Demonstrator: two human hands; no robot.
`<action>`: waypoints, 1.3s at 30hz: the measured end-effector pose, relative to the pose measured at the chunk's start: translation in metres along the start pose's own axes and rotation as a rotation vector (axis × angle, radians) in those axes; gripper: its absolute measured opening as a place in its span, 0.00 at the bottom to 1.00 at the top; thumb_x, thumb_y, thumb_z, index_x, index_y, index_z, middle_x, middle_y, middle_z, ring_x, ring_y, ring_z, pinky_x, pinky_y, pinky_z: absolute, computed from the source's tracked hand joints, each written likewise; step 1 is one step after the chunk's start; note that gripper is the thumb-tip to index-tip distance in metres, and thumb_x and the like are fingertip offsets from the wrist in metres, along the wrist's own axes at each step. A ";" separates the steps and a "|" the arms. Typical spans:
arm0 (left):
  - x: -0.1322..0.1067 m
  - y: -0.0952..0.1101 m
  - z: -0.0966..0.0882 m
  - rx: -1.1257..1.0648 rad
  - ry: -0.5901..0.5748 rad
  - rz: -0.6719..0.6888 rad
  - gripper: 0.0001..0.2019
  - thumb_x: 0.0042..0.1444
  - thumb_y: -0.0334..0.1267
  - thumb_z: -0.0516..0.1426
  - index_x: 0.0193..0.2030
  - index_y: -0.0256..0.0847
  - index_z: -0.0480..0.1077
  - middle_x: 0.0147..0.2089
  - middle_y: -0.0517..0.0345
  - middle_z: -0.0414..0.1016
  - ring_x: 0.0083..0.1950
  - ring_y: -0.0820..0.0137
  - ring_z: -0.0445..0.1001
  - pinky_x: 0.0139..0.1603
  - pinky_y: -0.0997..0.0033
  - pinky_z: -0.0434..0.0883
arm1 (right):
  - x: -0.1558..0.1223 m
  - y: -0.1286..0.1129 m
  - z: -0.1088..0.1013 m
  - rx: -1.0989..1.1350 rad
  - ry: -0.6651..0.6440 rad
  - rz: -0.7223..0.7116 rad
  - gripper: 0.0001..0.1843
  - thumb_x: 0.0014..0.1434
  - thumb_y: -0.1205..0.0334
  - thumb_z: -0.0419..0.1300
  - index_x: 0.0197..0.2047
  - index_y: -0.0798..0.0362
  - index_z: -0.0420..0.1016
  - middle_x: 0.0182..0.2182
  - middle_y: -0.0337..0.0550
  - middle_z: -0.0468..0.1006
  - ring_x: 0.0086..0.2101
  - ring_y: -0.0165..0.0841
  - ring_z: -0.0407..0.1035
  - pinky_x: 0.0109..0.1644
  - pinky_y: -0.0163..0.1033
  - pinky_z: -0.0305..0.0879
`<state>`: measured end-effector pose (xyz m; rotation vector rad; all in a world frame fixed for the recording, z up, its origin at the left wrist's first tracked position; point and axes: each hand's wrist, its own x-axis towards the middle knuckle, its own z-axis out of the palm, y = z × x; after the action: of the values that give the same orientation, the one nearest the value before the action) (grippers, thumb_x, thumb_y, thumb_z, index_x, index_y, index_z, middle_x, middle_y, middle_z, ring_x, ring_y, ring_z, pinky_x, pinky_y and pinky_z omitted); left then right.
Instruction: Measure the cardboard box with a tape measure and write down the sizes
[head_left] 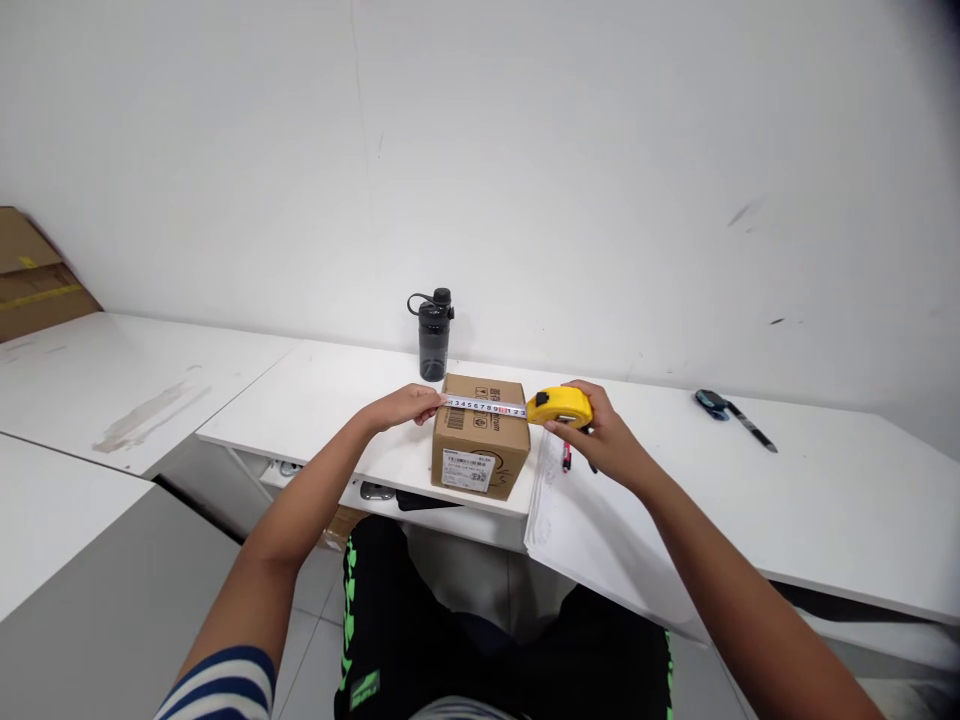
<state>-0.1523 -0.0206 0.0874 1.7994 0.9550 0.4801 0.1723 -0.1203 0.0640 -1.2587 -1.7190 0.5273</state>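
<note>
A brown cardboard box (pixel 480 440) with a white label on its front stands near the table's front edge. Across its top runs the pulled-out blade of a yellow tape measure (pixel 564 404), numbers facing up. My right hand (pixel 600 432) is closed around the tape measure's case, at the box's right edge. At the left edge, my left hand (pixel 412 405) pinches the free end of the blade between thumb and fingers. The blade lies flat or nearly flat over the box top.
A dark water bottle (pixel 434 338) stands behind the box against the wall. Paper sheets (pixel 592 535) and a red pen (pixel 567 457) lie to the right. Farther right is a dark watch-like item (pixel 731 415) with a strap. A large carton (pixel 41 275) sits far left.
</note>
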 end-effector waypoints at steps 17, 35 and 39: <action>0.057 0.065 0.014 0.458 0.274 0.111 0.18 0.64 0.51 0.46 0.36 0.39 0.67 0.37 0.52 0.74 0.36 0.66 0.71 0.37 0.66 0.66 | -0.094 -0.107 0.120 -0.390 0.408 -0.364 0.28 0.59 0.58 0.63 0.62 0.42 0.61 0.55 0.56 0.73 0.44 0.46 0.78 0.24 0.39 0.74; 0.059 0.060 0.040 0.939 0.264 0.096 0.22 0.67 0.46 0.44 0.40 0.37 0.75 0.47 0.46 0.75 0.49 0.59 0.74 0.47 0.64 0.65 | -0.049 -0.099 0.118 -0.456 0.440 -0.280 0.24 0.60 0.53 0.61 0.58 0.49 0.68 0.52 0.56 0.75 0.50 0.49 0.73 0.29 0.42 0.76; 0.051 0.063 0.035 0.718 0.412 0.219 0.19 0.67 0.47 0.45 0.36 0.39 0.71 0.43 0.51 0.74 0.45 0.63 0.72 0.46 0.66 0.64 | -0.056 -0.094 0.113 -0.423 0.457 -0.316 0.27 0.63 0.56 0.60 0.63 0.47 0.61 0.61 0.59 0.67 0.58 0.49 0.68 0.33 0.42 0.78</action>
<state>-0.0729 -0.0130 0.1247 2.5288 1.3315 0.7260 0.0312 -0.1887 0.0566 -1.2374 -1.6274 -0.3090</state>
